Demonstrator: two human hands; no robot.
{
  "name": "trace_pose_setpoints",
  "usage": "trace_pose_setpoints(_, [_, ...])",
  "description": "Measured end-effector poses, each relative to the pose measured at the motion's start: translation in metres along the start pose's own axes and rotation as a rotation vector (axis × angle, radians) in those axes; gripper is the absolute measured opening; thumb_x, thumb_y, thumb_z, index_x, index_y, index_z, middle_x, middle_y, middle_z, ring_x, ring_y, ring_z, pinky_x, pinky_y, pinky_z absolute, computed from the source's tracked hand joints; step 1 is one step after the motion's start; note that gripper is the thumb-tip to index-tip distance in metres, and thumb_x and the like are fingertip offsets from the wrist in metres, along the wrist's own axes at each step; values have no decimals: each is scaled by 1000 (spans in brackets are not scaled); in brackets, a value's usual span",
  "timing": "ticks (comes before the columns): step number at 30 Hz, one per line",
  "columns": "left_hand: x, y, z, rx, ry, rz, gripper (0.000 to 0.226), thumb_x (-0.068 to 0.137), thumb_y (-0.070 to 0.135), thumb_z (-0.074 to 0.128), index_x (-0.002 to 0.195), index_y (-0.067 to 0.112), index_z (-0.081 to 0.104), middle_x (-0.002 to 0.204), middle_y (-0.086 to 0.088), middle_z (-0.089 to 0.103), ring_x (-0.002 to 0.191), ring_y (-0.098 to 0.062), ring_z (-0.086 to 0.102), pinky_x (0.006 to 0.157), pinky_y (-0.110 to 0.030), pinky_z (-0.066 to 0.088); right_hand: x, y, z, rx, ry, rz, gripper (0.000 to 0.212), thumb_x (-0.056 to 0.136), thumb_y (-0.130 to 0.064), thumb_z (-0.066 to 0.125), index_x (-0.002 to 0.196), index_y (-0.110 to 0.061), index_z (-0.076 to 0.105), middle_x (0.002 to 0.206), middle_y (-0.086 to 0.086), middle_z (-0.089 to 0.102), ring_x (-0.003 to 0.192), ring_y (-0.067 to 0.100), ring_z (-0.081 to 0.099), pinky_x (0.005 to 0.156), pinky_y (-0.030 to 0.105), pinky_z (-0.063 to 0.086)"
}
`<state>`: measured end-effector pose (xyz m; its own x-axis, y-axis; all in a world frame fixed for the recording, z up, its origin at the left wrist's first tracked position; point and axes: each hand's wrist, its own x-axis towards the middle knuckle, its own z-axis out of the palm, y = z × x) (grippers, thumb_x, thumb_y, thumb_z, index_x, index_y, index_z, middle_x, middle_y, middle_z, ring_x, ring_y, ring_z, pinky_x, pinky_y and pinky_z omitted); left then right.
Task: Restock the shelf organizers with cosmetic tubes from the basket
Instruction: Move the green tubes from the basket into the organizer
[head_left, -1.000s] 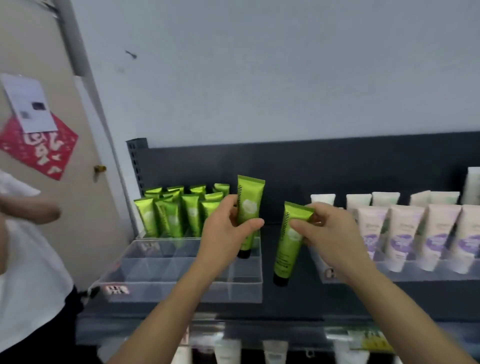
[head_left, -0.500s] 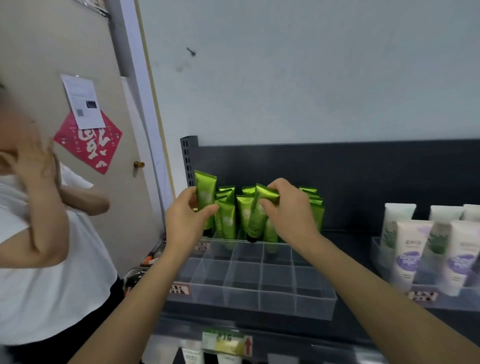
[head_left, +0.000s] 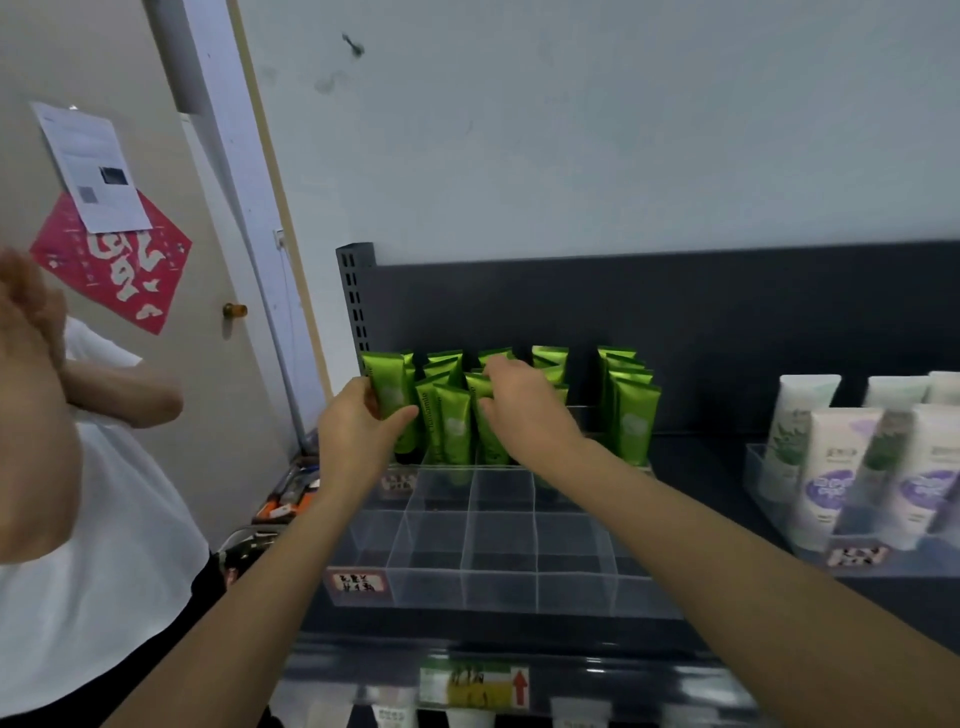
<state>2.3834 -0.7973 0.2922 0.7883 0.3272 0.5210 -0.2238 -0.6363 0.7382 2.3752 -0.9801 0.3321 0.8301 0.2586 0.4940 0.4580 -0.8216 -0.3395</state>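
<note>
Shelf-edge label (head_left: 472, 686): is sitting on the shelf lip, just in front of and below the clear organizer (head_left: 467, 576).
Clear organizer: is lying on the dark shelf, with its grid of dividers showing through the front rows. A red-bordered tag (head_left: 357, 583) is sticking to its front left corner.
Bystander (head_left: 78, 571): a person in a white shirt is standing left of the organizer, one arm raised.
Left hand (head_left: 358, 431): is reaching over the organizer's left side. Thumb and fingers are pinching the held green tube (head_left: 388, 387) at mid-length and keeping it upright above the rear left column.
Right hand (head_left: 524, 410): is reaching over the organizer's middle. Its fingers are curling around the upper end of the second green tube (head_left: 491, 441), whose lower end is sitting among the rear rows.
Stocked green tubes (head_left: 631, 410): are standing cap-down in the organizer's rear rows.
White tubes (head_left: 831, 467): are standing in a separate clear tray, well to the right of the organizer.
Back panel (head_left: 675, 322): is rising directly behind the organizer.
Door (head_left: 197, 395): is standing beyond the organizer's left, bearing a red paper (head_left: 117, 270), a white sheet (head_left: 93, 166) and a knob (head_left: 235, 310).
</note>
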Motion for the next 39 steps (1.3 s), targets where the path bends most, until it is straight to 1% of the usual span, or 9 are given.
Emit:
trace_pose_setpoints(2, [2, 1, 2, 28, -12, 14, 29, 76, 29, 76, 94, 16, 57, 85, 1, 63, 79, -18, 60, 69, -38, 54, 1, 3, 2, -56, -27, 17, 23, 88, 4, 53, 109, -4, 50, 95, 13, 61, 79, 25, 59, 59, 32, 47])
trace_pose_setpoints(5, [0, 1, 4, 79, -44, 5, 28, 78, 29, 74, 92, 14, 55, 85, -2, 61, 78, -20, 58, 66, -33, 49, 1, 4, 2, -121, -61, 9, 23, 86, 9, 50, 107, -1, 49, 83, 11, 57, 66, 20, 49, 42, 24, 30])
trace_pose_setpoints(10, [-1, -17, 11, 165, -133, -49, 32, 76, 30, 76, 94, 11, 57, 85, -5, 63, 79, -24, 61, 71, -40, 54, -3, 2, -4, -127, 10, -55, 25, 81, 12, 49, 101, -4, 50, 80, 7, 50, 74, 27, 59, 54, 31, 35])
trace_pose_setpoints(14, [-9, -25, 13, 248, -182, -78, 34, 77, 32, 75, 92, 11, 53, 86, -7, 63, 79, -26, 62, 70, -43, 55, -14, 4, -11, -80, 75, -70, 34, 83, 8, 51, 115, -5, 51, 98, 11, 58, 83, 29, 59, 62, 36, 45])
trace_pose_setpoints(19, [-22, -11, 1, 250, -34, -86, 61, 71, 29, 81, 112, 4, 43, 107, -15, 48, 93, -30, 52, 74, -42, 48, -38, 17, -25, -15, 161, -64, 35, 87, 0, 55, 122, -5, 52, 112, 12, 60, 98, 28, 59, 82, 39, 52])
trace_pose_setpoints(22, [-39, 20, -6, 236, 36, 61, 69, 69, 30, 82, 120, 4, 43, 115, -17, 48, 104, -31, 49, 84, -44, 48, -60, 28, -39, 90, 221, -23, 36, 89, -6, 56, 125, -8, 52, 114, 10, 60, 102, 22, 58, 86, 33, 50])
trace_pose_setpoints(26, [-77, 78, 1, 210, -27, 269, 64, 73, 33, 78, 123, 8, 47, 117, -9, 50, 110, -23, 47, 91, -37, 43, -98, 44, -54, 181, 300, 49, 36, 88, -10, 61, 124, -10, 55, 113, 5, 62, 103, 17, 59, 88, 35, 52])
trace_pose_setpoints(31, [-125, 128, 42, 120, -215, 454, 55, 76, 37, 74, 121, 14, 51, 115, 0, 51, 110, -15, 47, 88, -23, 36, -157, 81, -82, 186, 400, 215, 36, 86, -11, 65, 121, -13, 58, 113, 0, 64, 98, 10, 59, 87, 25, 51])
trace_pose_setpoints(39, [-220, 209, 134, -88, -557, 626, 46, 74, 44, 67, 113, 18, 60, 111, 3, 58, 105, -11, 51, 88, -18, 37, -288, 163, -150, 4, 531, 489, 33, 86, -12, 67, 118, -10, 61, 110, 3, 66, 90, 5, 57, 80, 14, 46])
